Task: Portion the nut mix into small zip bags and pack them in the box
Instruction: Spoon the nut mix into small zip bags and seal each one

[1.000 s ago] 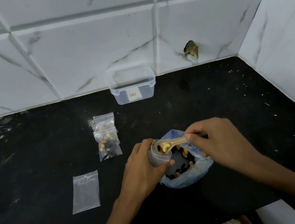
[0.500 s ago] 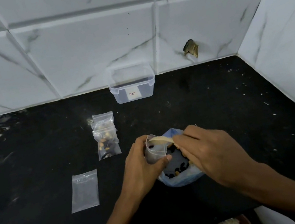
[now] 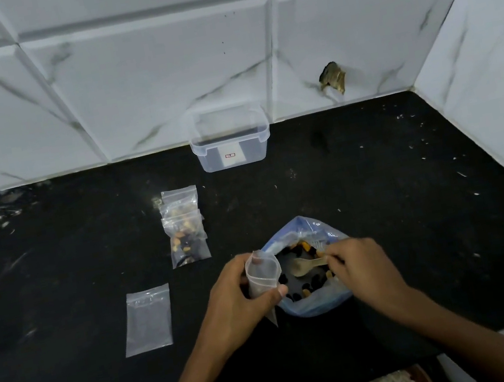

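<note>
Over the nut bag point(image 3: 317, 303), right hand point(image 3: 361, 264) holds spoon point(image 3: 304, 265).

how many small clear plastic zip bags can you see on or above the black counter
4, maybe more hidden: one open in the left hand at, one flat empty bag at left, and two overlapping filled bags and nearer the clear plastic box.

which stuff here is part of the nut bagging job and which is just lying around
Part of the job: big bag of nut mix, wooden spoon, small bag held in the left hand, filled bags, spare empty bag, clear box.

Lying about: brown dish at the bottom edge.
</note>
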